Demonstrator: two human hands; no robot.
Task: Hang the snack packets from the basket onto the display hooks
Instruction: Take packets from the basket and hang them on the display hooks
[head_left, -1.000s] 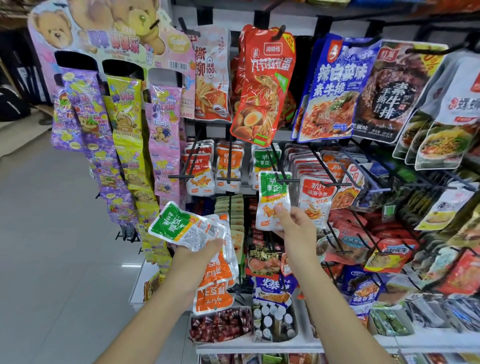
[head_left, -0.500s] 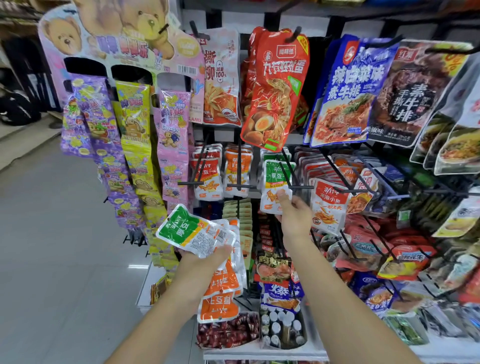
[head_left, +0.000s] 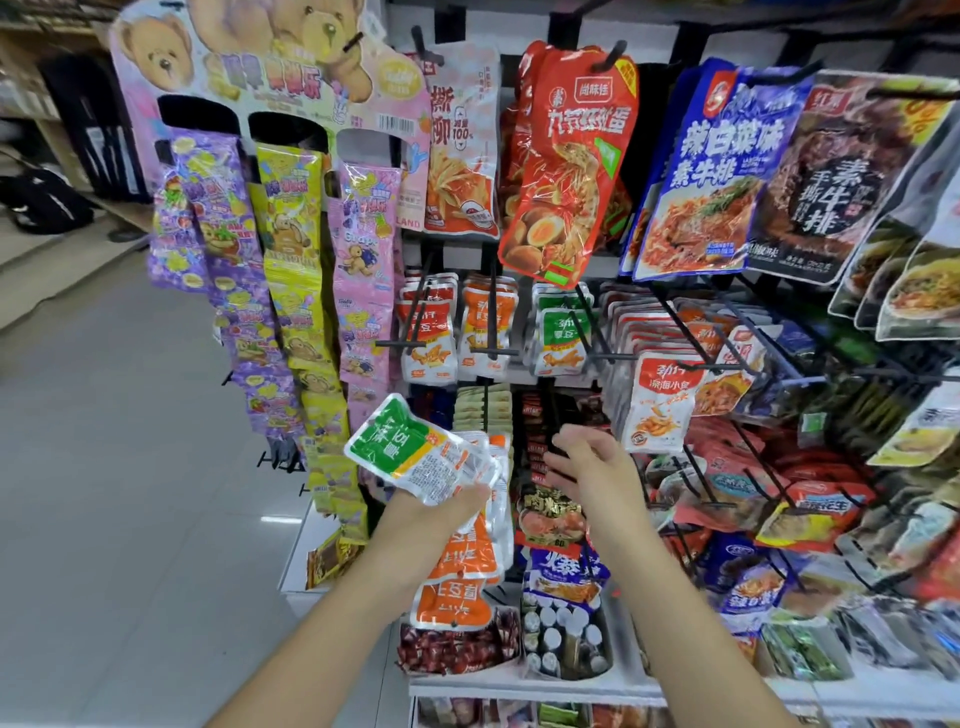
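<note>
My left hand (head_left: 441, 512) grips a bunch of snack packets: a green-and-white packet (head_left: 410, 449) lies on top, and orange packets (head_left: 460, 577) dangle below the hand. My right hand (head_left: 587, 462) hovers empty, fingers loosely spread, just right of that bunch and below the hook row. A green packet (head_left: 561, 335) hangs at the front of a black display hook (head_left: 582, 332), apart from my right hand. Orange packets (head_left: 485, 332) and red ones (head_left: 426, 332) hang on the hooks to its left. No basket is in view.
A bear-printed card display (head_left: 270, 67) with purple, yellow and pink candy strips stands at the left. Large red and blue bags (head_left: 571, 156) hang above. More hooks with packets (head_left: 660, 405) jut out at the right. Trays of small goods (head_left: 566, 639) sit on the bottom shelf. Grey floor (head_left: 104, 467) lies left.
My right hand let go of the green packet, which now hangs on the hook, and has dropped down toward the bunch. My left hand still holds its packets.
</note>
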